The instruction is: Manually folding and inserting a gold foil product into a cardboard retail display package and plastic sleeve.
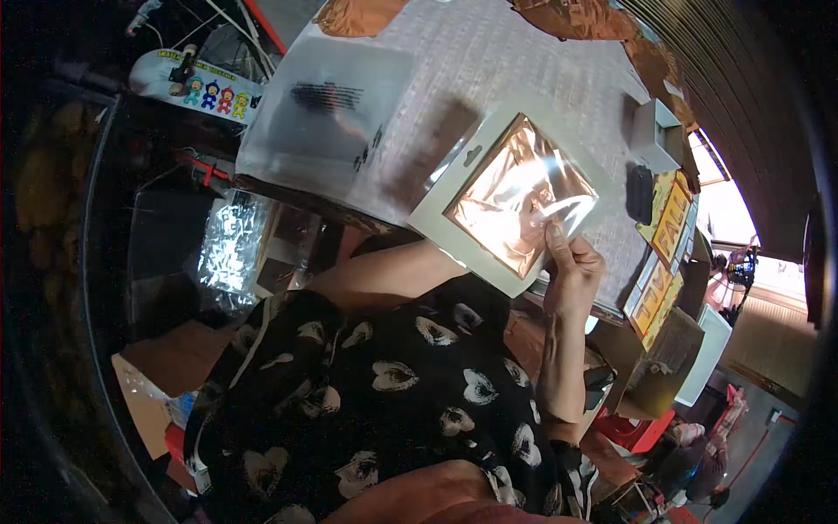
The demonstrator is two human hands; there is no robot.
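A flat, pale window box (436, 216) with a hang hole is held up over the near edge of the table, tilted. Behind its clear, glaring window lies shiny copper-coloured foil (497, 188). My right hand (574, 266) grips the box at its lower right edge, thumb on the front and the other fingers curled. From the left, my left forearm (384, 278) reaches in under the box. The box covers my left hand, so its fingers and any hold on the box are hidden.
A whitish sheet covers the table (471, 44). Clear plastic sleeves (327, 118) lie at its left. At the right stand a small white box (653, 135), a black object (640, 194) and yellow cartons (668, 231). Beyond them, another person (694, 463) is at lower right.
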